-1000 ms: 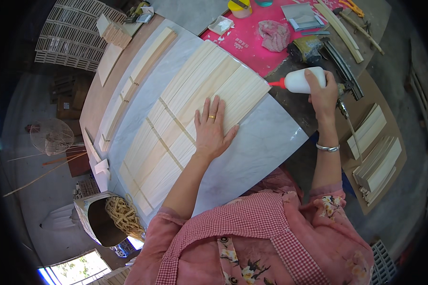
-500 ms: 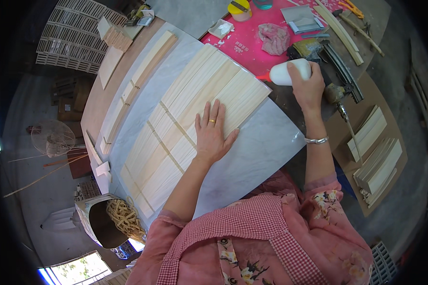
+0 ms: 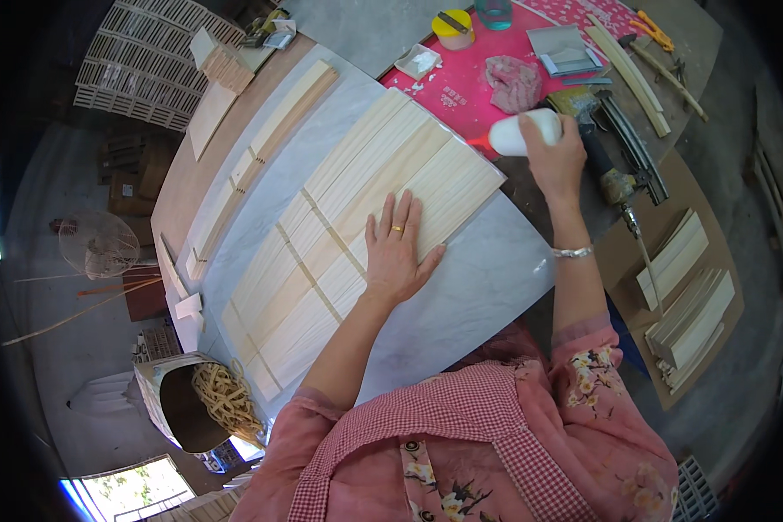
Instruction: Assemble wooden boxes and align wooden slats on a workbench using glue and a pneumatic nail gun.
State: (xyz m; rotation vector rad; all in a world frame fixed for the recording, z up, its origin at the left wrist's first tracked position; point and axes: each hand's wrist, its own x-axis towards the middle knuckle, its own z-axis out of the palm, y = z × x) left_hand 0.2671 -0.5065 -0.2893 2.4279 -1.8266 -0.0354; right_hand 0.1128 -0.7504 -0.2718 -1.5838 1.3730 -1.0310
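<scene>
The bottle (image 3: 506, 137) is white, its nozzle (image 3: 481, 145) red — the panel (image 3: 357, 204) pale yellow, the apron (image 3: 426, 407) red-checked.

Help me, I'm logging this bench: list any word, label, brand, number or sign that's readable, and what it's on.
None is readable.
Pink sheet: white printed marks, too small.
Brown box: pale label, too small.
White bottle: no lettering shows on the visible side.

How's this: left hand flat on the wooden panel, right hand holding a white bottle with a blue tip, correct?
The head view shows a red tip, not blue; the left hand is flat on the wooden panel, the right hand holds the bottle.
</scene>
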